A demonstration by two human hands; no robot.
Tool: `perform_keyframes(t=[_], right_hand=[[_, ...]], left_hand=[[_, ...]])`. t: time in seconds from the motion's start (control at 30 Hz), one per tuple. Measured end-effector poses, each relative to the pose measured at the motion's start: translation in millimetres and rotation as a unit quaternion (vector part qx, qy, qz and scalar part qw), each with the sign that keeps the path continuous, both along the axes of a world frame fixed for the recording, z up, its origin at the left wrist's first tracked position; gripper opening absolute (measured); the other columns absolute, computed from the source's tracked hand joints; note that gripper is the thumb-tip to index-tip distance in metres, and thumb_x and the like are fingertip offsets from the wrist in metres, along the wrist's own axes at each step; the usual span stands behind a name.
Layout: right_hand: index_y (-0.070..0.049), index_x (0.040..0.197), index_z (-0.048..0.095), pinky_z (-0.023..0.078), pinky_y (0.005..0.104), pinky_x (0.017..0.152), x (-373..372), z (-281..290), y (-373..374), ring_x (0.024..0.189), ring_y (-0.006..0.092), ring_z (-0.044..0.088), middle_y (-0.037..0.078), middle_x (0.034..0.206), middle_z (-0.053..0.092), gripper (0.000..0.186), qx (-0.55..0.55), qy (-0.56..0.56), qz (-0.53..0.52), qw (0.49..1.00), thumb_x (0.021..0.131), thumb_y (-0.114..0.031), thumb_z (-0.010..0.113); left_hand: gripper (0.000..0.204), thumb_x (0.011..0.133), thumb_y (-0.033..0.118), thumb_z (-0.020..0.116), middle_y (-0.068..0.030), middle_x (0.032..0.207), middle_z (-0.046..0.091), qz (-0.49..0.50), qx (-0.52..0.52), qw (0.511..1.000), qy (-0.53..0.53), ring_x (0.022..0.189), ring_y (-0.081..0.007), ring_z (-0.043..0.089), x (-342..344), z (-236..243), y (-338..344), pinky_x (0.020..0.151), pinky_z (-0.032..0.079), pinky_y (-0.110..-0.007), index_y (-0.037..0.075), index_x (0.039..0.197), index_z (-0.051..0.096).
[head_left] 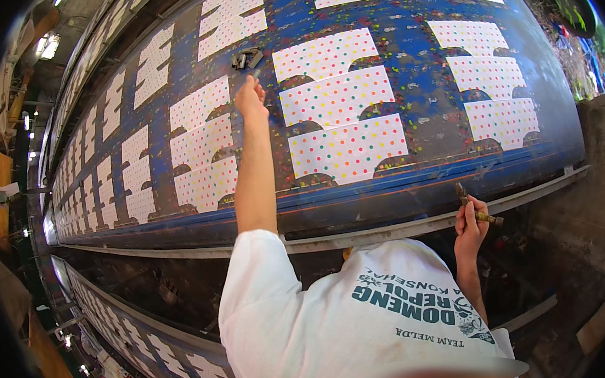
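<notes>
My left arm stretches over a long table, and my left hand [250, 98] is closed, fingertips pinched. A small pale tip shows at the fingers, but I cannot make out what it belongs to. Just beyond them, a little cluster of dark metal pieces [247, 58] lies on the table. At the near edge on the right, my right hand [470, 224] is wrapped round a brass-coloured metal fitting [488, 218], which sticks out on both sides of the fingers. White cut fabric pieces with coloured dots [342, 100] lie flat between the hands.
The blue, paint-stained table [415, 91] runs far to the left, carrying rows of dotted pieces. A metal rail [363, 237] follows its near edge. Behind me on the left stands another table with similar pieces [166, 356]. A dark round container [572, 4] is at the far right.
</notes>
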State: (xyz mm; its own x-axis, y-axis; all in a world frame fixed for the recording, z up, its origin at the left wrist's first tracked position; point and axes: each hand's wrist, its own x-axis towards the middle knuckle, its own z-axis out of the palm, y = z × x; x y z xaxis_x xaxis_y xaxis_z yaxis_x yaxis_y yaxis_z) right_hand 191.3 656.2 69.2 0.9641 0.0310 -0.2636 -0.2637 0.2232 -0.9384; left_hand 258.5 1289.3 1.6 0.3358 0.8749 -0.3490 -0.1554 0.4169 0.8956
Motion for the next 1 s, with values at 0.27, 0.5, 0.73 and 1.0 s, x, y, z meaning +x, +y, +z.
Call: perform_keyframes(t=[0.27, 0.5, 0.73, 1.0], right_hand=[[-0.006, 0.121, 0.064, 0.029, 0.0181, 0.044, -2, 6, 16, 0.055, 0.0017, 0.043, 0.001, 0.080, 0.059, 0.015, -0.044, 0.009, -0.024, 0.999, 0.111, -0.016, 0.058], [-0.005, 0.120, 0.065, 0.029, 0.0187, 0.045, 10, 9, 1, 0.056, 0.0020, 0.043, 0.002, 0.079, 0.059, 0.015, -0.038, 0.019, -0.055, 0.998, 0.110, -0.015, 0.060], [-0.004, 0.121, 0.065, 0.029, 0.0181, 0.046, 18, 2, -55, 0.057, 0.0009, 0.042, 0.004, 0.080, 0.062, 0.015, 0.004, 0.016, -0.034, 0.999, 0.109, -0.011, 0.060], [-0.006, 0.120, 0.064, 0.030, 0.0179, 0.047, 43, 8, -205, 0.055, 0.0024, 0.044, 0.005, 0.082, 0.064, 0.016, 0.066, -0.008, -0.029, 0.997, 0.111, -0.018, 0.058]], left_hand=[[0.031, 0.097, 0.020, 0.080, -0.0064, 0.093, 0.073, -0.044, 0.169, 0.969, 0.173, 0.067, -0.0126, 0.065, 63, -21, 110, 0.054, 0.051, -0.026, -0.002, 0.117, 0.070], [0.029, 0.096, 0.017, 0.075, -0.0128, 0.109, 0.074, 0.037, 0.310, 0.930, 0.194, 0.099, -0.0229, 0.070, 46, -56, 63, 0.090, 0.054, -0.037, -0.004, 0.115, 0.072], [0.020, 0.105, 0.019, 0.068, -0.0056, 0.099, 0.071, -0.151, 0.395, 0.896, 0.133, 0.085, -0.0123, 0.063, 30, -8, -222, 0.078, 0.052, -0.028, 0.000, 0.107, 0.072], [0.012, 0.097, 0.000, 0.071, -0.0139, 0.115, 0.070, -0.609, 0.441, 0.643, -0.145, 0.103, -0.0283, 0.069, 36, 81, -615, 0.087, 0.056, -0.037, 0.003, 0.109, 0.072]])
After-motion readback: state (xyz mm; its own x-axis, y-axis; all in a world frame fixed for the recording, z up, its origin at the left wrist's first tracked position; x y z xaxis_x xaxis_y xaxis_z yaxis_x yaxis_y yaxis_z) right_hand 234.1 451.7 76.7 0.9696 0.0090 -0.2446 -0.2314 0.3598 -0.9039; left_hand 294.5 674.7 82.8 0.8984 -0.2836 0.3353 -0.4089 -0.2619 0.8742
